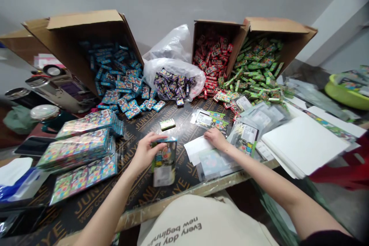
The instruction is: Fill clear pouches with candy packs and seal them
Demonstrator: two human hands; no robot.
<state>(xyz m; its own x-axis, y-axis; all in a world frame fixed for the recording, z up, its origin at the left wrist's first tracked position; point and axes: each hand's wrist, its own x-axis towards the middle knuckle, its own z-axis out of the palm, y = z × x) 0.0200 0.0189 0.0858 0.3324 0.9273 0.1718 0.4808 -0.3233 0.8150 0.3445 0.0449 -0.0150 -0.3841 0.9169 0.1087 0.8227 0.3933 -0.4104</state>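
My left hand (145,151) is closed around a clear packet (163,160) with a colourful printed card inside, held upright over the dark table (138,196). My right hand (215,138) rests on a pile of white slips and clear printed bags (201,150), fingers curled down on the top sheet; whether it grips one I cannot tell. A single small green packet (167,124) lies on the table just beyond both hands.
Tipped cardboard boxes spill blue packets (121,80), red packets (211,59) and green packets (256,69); a plastic bag (173,80) holds purple ones. Stacks of filled packs (77,150) lie left, white sheets (302,142) right, flasks (57,88) far left, a green basin (346,94) far right.
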